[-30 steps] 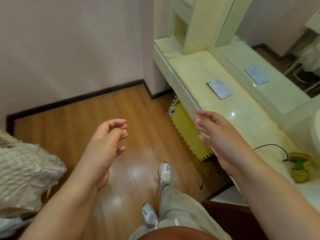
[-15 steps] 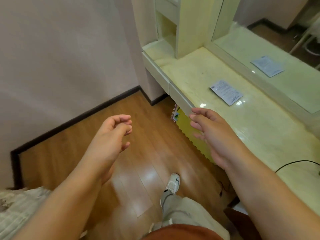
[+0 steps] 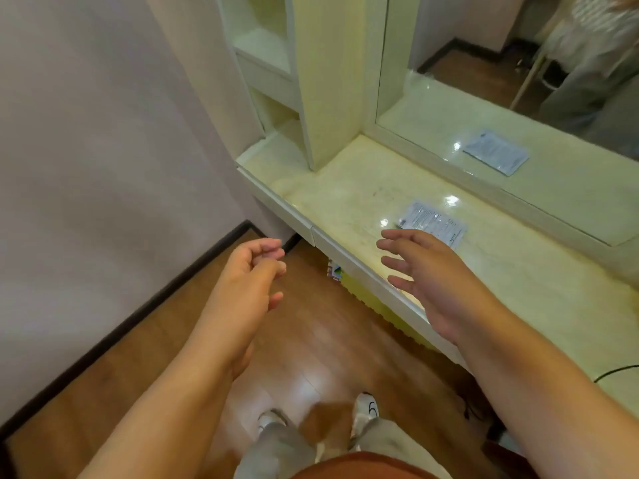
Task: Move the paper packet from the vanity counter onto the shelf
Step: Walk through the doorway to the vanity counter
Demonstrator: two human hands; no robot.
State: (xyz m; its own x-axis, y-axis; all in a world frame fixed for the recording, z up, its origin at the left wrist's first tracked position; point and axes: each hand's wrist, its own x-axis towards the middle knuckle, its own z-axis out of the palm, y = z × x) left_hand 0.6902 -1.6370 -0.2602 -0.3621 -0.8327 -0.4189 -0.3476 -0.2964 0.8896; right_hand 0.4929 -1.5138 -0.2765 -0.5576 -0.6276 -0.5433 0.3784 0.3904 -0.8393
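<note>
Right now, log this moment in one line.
stage: reaching | right hand: open, near paper packet | left hand: empty | packet: flat on vanity counter

Wooden floor (image 3: 166, 347) with dark baseboard (image 3: 145, 305) along a pale wall (image 3: 86, 133). Mirror (image 3: 518, 81) in a cream frame — reflections visible. Yellow foam mat (image 3: 373, 305) under the drawer front (image 3: 363, 267). Black cable (image 3: 615, 371) — right edge. 2 white shoes (image 3: 366, 409).

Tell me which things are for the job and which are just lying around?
For the job: packet on the counter, shelf, right hand open and reaching, left hand empty.

Just lying around: mirror, black cable, yellow mat under the counter.
</note>
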